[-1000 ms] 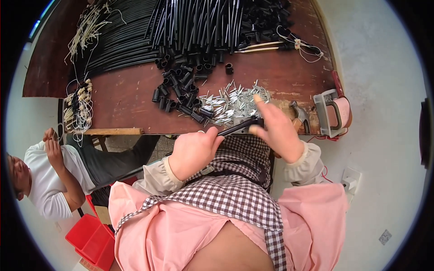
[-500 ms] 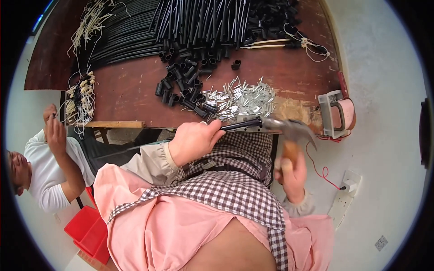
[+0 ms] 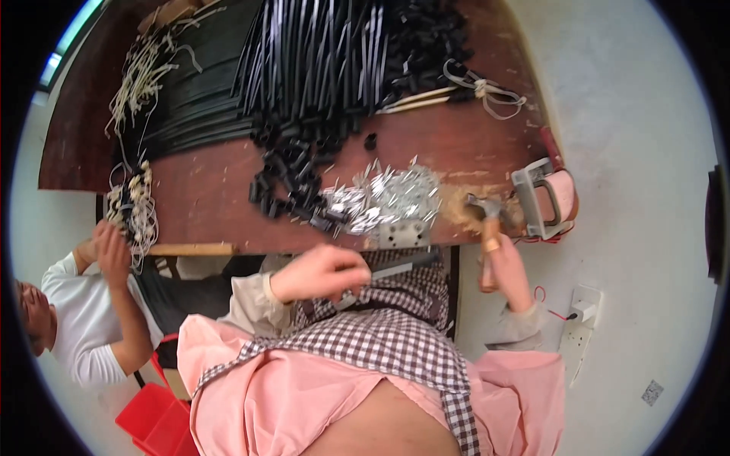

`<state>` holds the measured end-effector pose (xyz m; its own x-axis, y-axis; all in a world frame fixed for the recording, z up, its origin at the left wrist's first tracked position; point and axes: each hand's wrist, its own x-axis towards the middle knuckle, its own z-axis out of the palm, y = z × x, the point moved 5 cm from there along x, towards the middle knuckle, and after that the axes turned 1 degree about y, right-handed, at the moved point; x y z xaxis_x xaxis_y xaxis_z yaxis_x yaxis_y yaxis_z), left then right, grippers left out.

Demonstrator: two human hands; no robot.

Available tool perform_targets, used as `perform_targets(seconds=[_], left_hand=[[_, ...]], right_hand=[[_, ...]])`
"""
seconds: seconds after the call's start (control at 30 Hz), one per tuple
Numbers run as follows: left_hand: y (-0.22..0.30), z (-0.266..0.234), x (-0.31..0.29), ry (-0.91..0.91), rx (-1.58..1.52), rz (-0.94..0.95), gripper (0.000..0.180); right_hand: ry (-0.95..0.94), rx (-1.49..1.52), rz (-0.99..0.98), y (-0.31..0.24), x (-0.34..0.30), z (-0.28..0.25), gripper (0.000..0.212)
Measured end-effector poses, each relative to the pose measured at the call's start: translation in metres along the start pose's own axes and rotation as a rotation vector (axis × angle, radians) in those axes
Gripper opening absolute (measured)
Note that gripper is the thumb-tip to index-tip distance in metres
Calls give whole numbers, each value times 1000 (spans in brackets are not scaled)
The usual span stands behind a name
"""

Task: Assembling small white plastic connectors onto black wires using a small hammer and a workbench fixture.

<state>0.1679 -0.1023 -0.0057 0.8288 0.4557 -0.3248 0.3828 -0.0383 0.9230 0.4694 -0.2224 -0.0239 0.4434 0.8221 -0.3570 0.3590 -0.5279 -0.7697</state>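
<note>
My left hand [image 3: 325, 272] is closed around a black tube [image 3: 420, 261], which points right just off the table's front edge, over the checked apron. In my right hand [image 3: 508, 270] is a claw hammer by its wooden handle [image 3: 490, 247]. The hammer's metal head [image 3: 482, 207] is over the worn patch at the table's right side, apart from the tube. A steel plate with holes [image 3: 403, 234] lies at the front edge, between the hands. Behind it spreads a pile of small silver pins [image 3: 391, 196]. Motion blurs the left fingers and the tube.
Short black sleeves [image 3: 285, 178] lie left of the pins, with long black rods [image 3: 312, 61] behind. A grey and pink iron-shaped tool [image 3: 551, 199] stands at the right edge. At left, a co-worker's hands [image 3: 110, 247] handle corded pieces [image 3: 135, 201]. A red bin [image 3: 156, 418] is below.
The hammer has come away from the tube's end and is now to its right. My left hand has brought the tube off the plate toward my body. The view has tilted.
</note>
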Motion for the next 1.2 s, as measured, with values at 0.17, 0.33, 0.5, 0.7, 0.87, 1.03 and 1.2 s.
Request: perform_targets(seconds=[0.17,0.33,0.5,0.7,0.87,1.03,1.2], left_hand=[[26,28,5,-58,-844,-150,27],[-75,16,-63,223,-468,-159,24],[-47,-7,-76,506,-280,-140,19],[43,-127,43,689,-10,119,19],[35,-233,139,1046,979,-115,24],[78,-200,116,1127,986,110,31],[158,-48,29,441,982,811,48]], right_hand=[[-228,-251,-630,-135,-12,42,31],[-94,802,-544,-171,104,8,31],[439,-908,-899,-94,233,15,33],[404,-800,-1085,-125,181,12,33],[149,-98,-769,-148,95,5,28],[-70,457,-519,-128,55,11,28],[-380,486,-615,-156,20,48,33]])
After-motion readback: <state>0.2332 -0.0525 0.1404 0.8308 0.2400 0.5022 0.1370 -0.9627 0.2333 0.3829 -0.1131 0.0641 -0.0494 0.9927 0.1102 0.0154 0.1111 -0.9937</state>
